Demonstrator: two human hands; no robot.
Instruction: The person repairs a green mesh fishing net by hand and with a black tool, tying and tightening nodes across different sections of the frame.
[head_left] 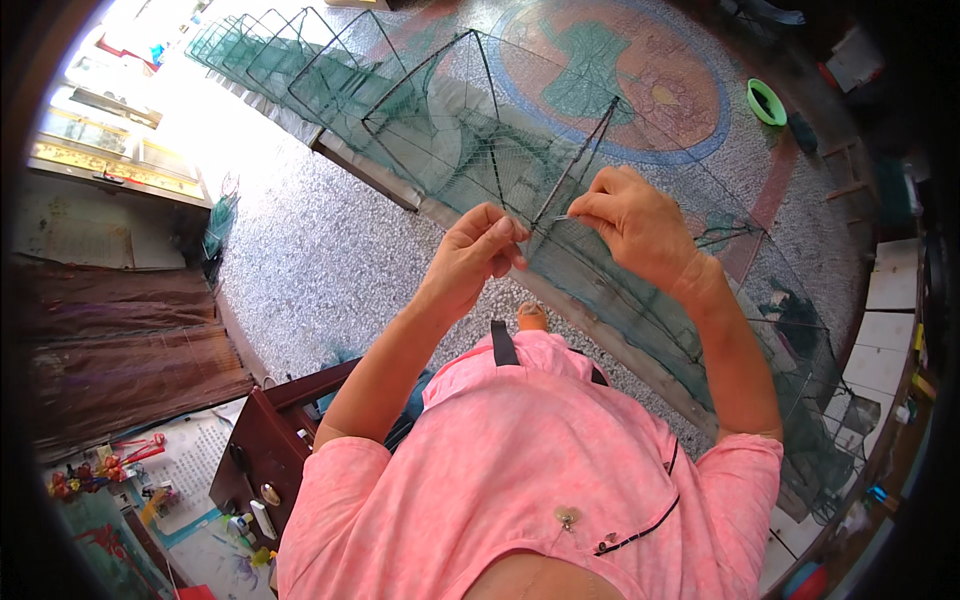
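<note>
A long green mesh net trap point(400, 150) stretches from the far left toward the near right, with dark angular frames holding up its netting. At the lower corner of one frame, my left hand point(470, 255) is closed, thumb and fingers pinched together; what is between them I cannot make out. My right hand point(635, 225) is held above the net just to the right. Its thumb and forefinger pinch a small thin pale sliver point(562, 217) that points toward my left hand. Whether a thread runs between the hands is too fine to tell.
The net lies along a low grey plank point(370, 178) on a speckled floor point(300, 240). A green basin point(766, 102) sits at the far right. To my left are a dark red wooden drawer unit point(262, 450) and a brown cloth covering point(130, 350). White tiles point(885, 340) border the right.
</note>
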